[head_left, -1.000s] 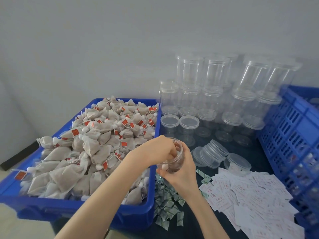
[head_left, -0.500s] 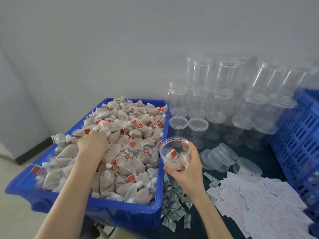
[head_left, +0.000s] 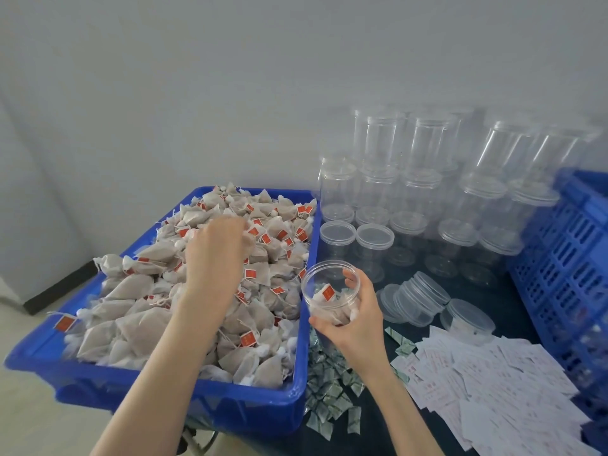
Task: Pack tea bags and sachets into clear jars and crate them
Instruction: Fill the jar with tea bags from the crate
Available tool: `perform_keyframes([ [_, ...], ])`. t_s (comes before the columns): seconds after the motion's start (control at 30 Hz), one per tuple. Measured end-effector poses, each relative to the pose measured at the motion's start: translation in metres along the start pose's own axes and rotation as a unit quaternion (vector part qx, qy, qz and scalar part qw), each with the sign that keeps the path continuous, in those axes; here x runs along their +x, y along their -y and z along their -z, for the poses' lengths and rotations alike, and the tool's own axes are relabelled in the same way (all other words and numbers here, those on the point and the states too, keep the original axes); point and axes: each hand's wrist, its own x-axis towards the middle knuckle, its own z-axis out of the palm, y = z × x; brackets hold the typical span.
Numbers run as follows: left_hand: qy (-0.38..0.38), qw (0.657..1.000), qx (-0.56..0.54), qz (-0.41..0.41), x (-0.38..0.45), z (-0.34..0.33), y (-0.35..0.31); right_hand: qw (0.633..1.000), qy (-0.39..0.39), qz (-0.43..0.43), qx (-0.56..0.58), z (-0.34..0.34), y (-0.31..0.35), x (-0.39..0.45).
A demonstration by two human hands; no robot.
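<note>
Tilting leftward in right hand (head_left: 353,319): open jar (head_left: 330,292) (mouth up-left).

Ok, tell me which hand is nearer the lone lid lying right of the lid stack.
Right. The right hand holds the jar left of that lid; the left hand is over the tea bags.

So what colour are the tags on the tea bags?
Red-orange tags on beige tea bags, clearest in the head view.

Left hand (head_left: 215,248) at 10 o'clock, palm down, fingers curled downward, forearm extended; right hand (head_left: 353,319) at centre, fingers wrapped round jar (head_left: 330,291).
</note>
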Motion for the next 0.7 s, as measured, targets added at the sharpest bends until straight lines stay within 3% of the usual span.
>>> perform_keyframes([
  [0.1,-0.047,0.984,-0.148,-0.089,-0.008,0.016,-0.03,1.0,0.002,0.002,0.008,0.0,0.001,-0.001],
  [0.17,-0.034,0.973,-0.191,-0.128,-0.009,0.02,-0.046,1.0,-0.002,0.003,0.015,-0.001,0.003,-0.001],
  [0.33,0.117,0.967,-0.17,-0.15,-0.006,0.001,-0.071,1.0,-0.005,0.014,0.025,0.001,0.006,-0.002],
  [0.5,0.245,0.939,-0.146,-0.189,-0.014,-0.021,-0.082,1.0,-0.012,0.022,0.012,0.004,0.005,-0.001],
  [0.7,0.237,0.94,-0.143,-0.2,-0.01,-0.024,-0.082,0.999,-0.016,0.029,0.007,0.005,0.002,-0.001],
])
